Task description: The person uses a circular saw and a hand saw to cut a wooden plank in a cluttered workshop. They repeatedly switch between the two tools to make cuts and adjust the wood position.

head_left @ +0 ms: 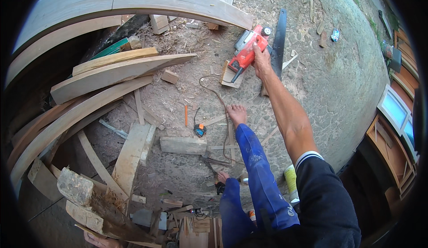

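Note:
My right hand is closed around the handle of a red electric planer. The planer's cord runs down from its rear end, past a small wooden block. Just right of the planer lies a handsaw with a dark blade. Above the planer's front, a long curved timber ends close to it. At the lower left edge part of my left hand shows below a rough, thick piece of timber; its fingers are mostly hidden, so its grip cannot be made out.
Curved boards are piled at the left. A tape measure, an orange pencil and a squared timber lie before my bare feet. The brown cord crosses the ground. Wooden frames stand at the right.

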`<state>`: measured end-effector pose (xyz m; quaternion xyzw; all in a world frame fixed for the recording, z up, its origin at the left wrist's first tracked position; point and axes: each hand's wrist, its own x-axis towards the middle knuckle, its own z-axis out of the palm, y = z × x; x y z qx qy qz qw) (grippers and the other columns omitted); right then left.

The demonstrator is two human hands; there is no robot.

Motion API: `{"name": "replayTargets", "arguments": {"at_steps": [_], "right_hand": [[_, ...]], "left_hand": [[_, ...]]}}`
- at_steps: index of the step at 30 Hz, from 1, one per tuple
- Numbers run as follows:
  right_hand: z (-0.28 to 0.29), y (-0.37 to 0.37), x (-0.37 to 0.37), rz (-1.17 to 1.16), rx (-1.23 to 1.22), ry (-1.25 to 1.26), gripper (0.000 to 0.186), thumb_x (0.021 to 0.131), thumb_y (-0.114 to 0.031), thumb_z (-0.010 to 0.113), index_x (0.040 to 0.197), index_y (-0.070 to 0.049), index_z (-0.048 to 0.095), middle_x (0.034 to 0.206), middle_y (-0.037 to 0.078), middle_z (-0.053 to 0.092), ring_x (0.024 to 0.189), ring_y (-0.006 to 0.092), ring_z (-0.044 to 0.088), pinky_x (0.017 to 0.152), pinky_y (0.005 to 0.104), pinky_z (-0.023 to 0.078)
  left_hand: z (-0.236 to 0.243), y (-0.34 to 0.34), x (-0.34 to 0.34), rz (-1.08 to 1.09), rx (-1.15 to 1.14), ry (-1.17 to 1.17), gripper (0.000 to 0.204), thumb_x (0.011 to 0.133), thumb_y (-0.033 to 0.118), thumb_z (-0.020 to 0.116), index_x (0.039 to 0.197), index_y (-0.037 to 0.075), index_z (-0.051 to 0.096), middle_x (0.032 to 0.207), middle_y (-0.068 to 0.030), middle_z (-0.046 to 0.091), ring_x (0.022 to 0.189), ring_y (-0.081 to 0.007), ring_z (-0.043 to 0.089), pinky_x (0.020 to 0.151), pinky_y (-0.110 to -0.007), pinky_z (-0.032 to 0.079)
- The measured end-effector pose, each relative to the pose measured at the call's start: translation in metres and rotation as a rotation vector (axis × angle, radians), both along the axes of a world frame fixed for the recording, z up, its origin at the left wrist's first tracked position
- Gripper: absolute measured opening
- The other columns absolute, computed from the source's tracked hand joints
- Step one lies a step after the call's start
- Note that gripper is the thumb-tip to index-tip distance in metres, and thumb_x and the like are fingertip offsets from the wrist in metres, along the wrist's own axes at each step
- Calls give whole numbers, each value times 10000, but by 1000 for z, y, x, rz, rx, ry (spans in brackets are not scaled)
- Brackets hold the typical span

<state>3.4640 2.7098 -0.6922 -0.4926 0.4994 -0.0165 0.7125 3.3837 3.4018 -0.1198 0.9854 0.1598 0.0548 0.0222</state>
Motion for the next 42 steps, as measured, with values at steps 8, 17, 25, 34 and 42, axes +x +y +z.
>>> {"name": "replayTargets", "arguments": {"at_steps": [8, 17, 25, 34, 42], "right_hand": [[-47, -36, -201, 778, -530, 558, 437, 902, -302, 570, 1237, -39, 669, 1178, 240, 680, 1190, 391, 593, 1033, 438, 447], [-108, -52, -230, 710, -61, 570, 593, 894, -128, 506, 1469, 19, 487, 1426, 162, 578, 1263, 228, 570, 1038, 299, 405], [114, -68, -219, 43, -219, 185, 432, 963, -48, 553, 1388, -82, 621, 885, -9, 605, 764, 89, 537, 726, 252, 473], [481, 43, -211, 172, -189, -222, 565, 960, -16, 614, 1491, -35, 422, 1116, 55, 569, 825, 78, 529, 764, 211, 462], [650, 164, -193, 653, -645, -262, 598, 966, -151, 611, 1489, 40, 394, 1284, 179, 582, 1173, 242, 569, 971, 333, 460]], "left_hand": [[2, -43, 12, -240, 532, 153, 496, 1057, 325, 446, 1398, -35, 463, 1270, -178, 510, 1172, -305, 527, 1017, -451, 415], [-11, -73, 16, -6, -32, -119, 304, 1080, 260, 373, 1176, 11, 519, 1147, -87, 510, 1084, -187, 477, 1010, -361, 371], [-13, -82, 22, -156, -87, -131, 405, 1044, 373, 447, 1151, 2, 567, 1111, -167, 540, 1062, -311, 517, 975, -428, 401], [-7, -86, 24, -267, 12, -135, 730, 849, 687, 628, 1346, 153, 597, 1151, -131, 531, 1062, -352, 502, 945, -507, 411], [-1, -89, 27, -248, -186, -131, 694, 812, 546, 716, 1364, 147, 580, 1185, -131, 537, 1128, -368, 493, 985, -525, 402]]}}
